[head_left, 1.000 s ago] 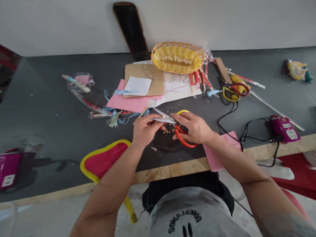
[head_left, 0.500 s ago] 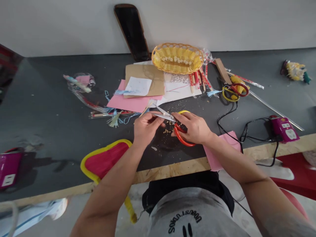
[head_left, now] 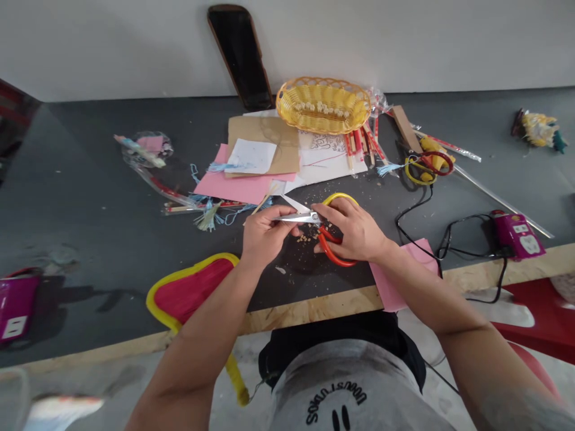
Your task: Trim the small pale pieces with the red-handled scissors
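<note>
My right hand [head_left: 354,230] grips a pair of scissors [head_left: 306,217] with one yellow and one red handle loop. Its blades point left and stand apart. My left hand [head_left: 267,236] is closed in a pinch right at the lower blade; what lies between its fingertips is too small and hidden to make out. A thin pale stick [head_left: 265,201] shows just behind the left knuckles, and I cannot tell whether the hand holds it. Small tan bits [head_left: 306,238] are scattered on the dark table [head_left: 314,281] below the blades.
Behind my hands lie pink paper [head_left: 242,187], brown card [head_left: 283,149] and a yellow woven basket [head_left: 323,123] with small white pieces. A phone [head_left: 240,57] leans on the wall. Corded scissors-like loops [head_left: 420,173] and a purple power socket [head_left: 518,236] sit right; a red-yellow pouch [head_left: 193,287] left.
The scissors' blades have spread wider and the yellow loop has swung up, away from the red one. My left hand has barely shifted.
</note>
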